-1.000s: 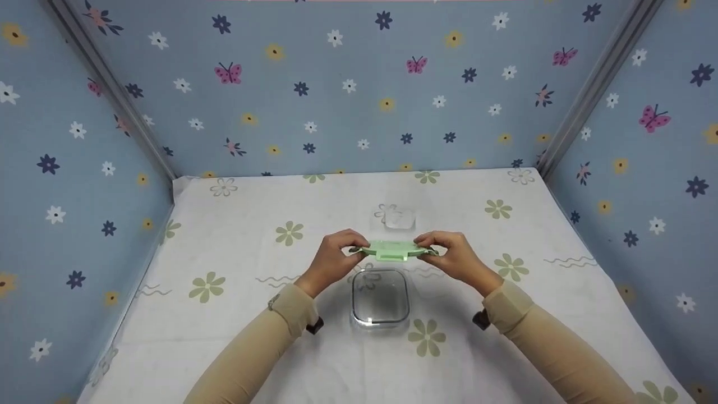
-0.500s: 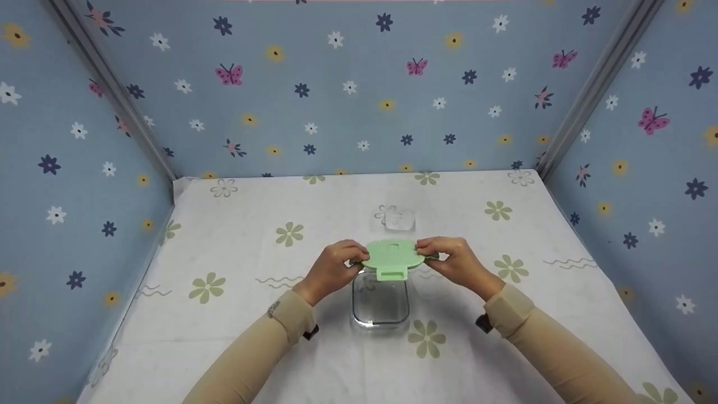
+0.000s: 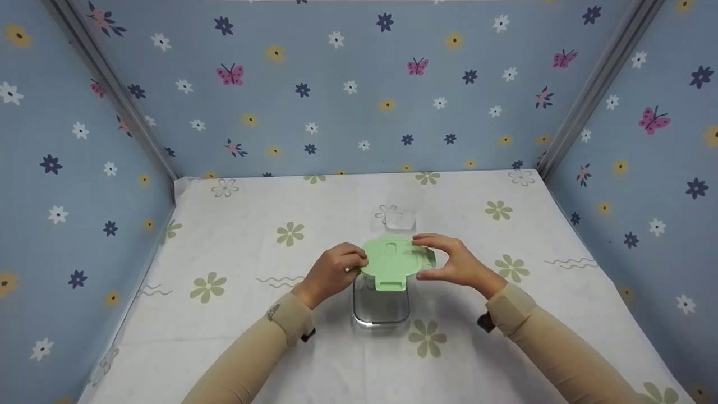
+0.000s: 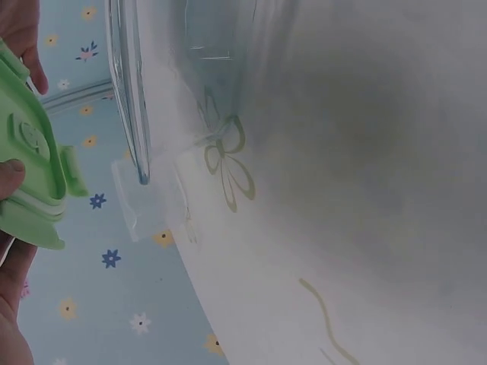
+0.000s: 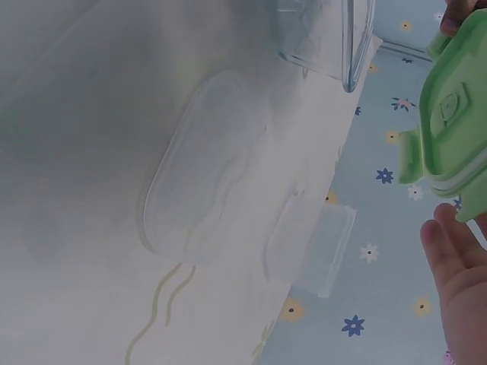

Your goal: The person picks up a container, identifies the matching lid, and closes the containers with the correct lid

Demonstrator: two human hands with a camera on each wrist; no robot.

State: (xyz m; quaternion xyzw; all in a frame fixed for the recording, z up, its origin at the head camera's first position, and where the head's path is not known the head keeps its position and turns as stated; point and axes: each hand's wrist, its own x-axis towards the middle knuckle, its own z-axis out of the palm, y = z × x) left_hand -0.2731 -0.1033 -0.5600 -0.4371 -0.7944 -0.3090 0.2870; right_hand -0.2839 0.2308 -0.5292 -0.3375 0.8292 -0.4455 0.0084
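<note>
A green snap-lock lid [image 3: 390, 258] is held up above the far part of a clear square food container [image 3: 373, 323] on the table. My left hand [image 3: 331, 272] pinches the lid's left edge, with the thumb [image 4: 11, 176] on its underside. My right hand [image 3: 457, 264] is spread around the lid's right side flap, thumb and fingers apart. In the right wrist view, the right fingertips [image 5: 437, 228] stand just off the lid's edge. The underside, with its pale seal and hanging flaps, shows in both wrist views. The container's far rim is hidden behind the lid in the head view.
Beyond the lid lies a small clear plastic piece [image 3: 400, 220]. A flat translucent rounded shape [image 5: 202, 167] shows on the table in the right wrist view. The white flower-print tablecloth [image 3: 235, 331] is bounded by blue patterned walls [image 3: 359, 73].
The lid has tipped from nearly edge-on to showing its broad top and has come nearer over the container. My right hand has let go of its flap and spread; my left still holds on.
</note>
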